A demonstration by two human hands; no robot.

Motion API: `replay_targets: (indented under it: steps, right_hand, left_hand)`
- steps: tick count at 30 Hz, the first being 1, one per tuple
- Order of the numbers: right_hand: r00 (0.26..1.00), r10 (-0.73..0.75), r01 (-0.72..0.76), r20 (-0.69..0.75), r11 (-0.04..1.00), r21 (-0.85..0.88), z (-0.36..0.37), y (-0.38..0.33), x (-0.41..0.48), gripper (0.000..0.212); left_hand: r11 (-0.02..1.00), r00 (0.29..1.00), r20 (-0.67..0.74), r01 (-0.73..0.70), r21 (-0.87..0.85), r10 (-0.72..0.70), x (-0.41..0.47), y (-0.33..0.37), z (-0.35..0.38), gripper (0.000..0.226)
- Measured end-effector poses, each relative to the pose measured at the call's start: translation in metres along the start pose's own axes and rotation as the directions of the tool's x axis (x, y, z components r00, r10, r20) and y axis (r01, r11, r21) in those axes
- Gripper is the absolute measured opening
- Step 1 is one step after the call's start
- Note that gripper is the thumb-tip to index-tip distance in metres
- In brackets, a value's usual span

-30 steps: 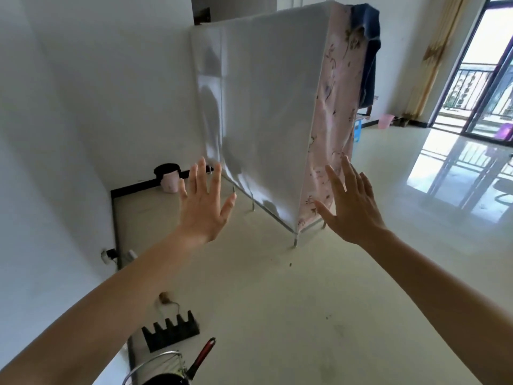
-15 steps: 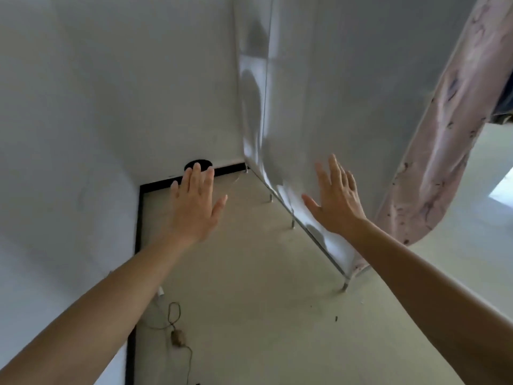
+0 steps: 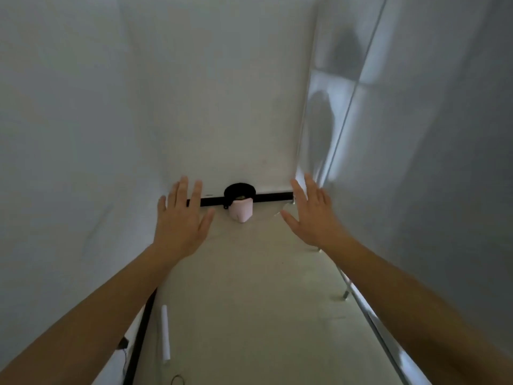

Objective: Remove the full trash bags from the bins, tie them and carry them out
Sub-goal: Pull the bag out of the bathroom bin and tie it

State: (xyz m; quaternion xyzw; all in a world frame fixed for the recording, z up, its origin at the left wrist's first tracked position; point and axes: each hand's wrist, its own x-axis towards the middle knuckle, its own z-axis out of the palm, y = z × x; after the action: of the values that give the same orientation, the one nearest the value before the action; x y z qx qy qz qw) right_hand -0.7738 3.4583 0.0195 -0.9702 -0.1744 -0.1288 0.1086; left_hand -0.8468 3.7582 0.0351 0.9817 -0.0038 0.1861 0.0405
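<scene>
One small pink plastic bin (image 3: 241, 213), black trash bag (image 3: 238, 190) lining rim, against far wall (image 3: 222, 107). Flanking it, left hand (image 3: 180, 218), right hand (image 3: 312, 215) raised, fingers spread, each grip wide, empty.

View has advanced into the gap left of the covered rack (image 3: 416, 134). The pink bin (image 3: 241, 211) with its black trash bag (image 3: 239, 190), previously part-hidden behind the left hand (image 3: 180, 220), now stands exposed at the far wall, between that hand and the right hand (image 3: 311, 218).
</scene>
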Motion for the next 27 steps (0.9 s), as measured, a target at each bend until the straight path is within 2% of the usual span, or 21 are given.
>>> replay_targets:
  steps: [7,10,16,20,27]
  right_hand:
    - [0.998,0.052,-0.049,-0.031,0.996,0.074,0.019,0.047,0.189,0.083]
    - [0.997,0.075,-0.076,0.007,0.992,0.099,0.050,0.078,0.257,0.084]
    - [0.994,0.089,-0.097,0.070,0.988,0.121,0.124,0.159,0.420,0.089]
    - [0.981,0.108,-0.127,0.159,0.985,0.120,0.149,0.205,0.537,0.094]
    - [0.968,0.109,-0.166,0.226,0.954,0.251,0.198,0.209,0.706,0.092]
  left_hand:
    - [1.000,0.999,0.045,0.001,0.007,-0.001,0.207,-0.022,0.036,0.080]
    - [1.000,0.999,0.049,0.001,-0.006,0.000,0.283,-0.023,0.079,0.075]
    - [0.997,0.993,0.095,0.070,-0.040,-0.066,0.440,-0.020,0.183,0.074]
    - [0.985,0.979,0.133,0.161,-0.055,-0.152,0.543,-0.026,0.222,0.075]
    - [0.960,0.952,0.155,0.275,-0.059,-0.264,0.669,-0.085,0.273,0.075]
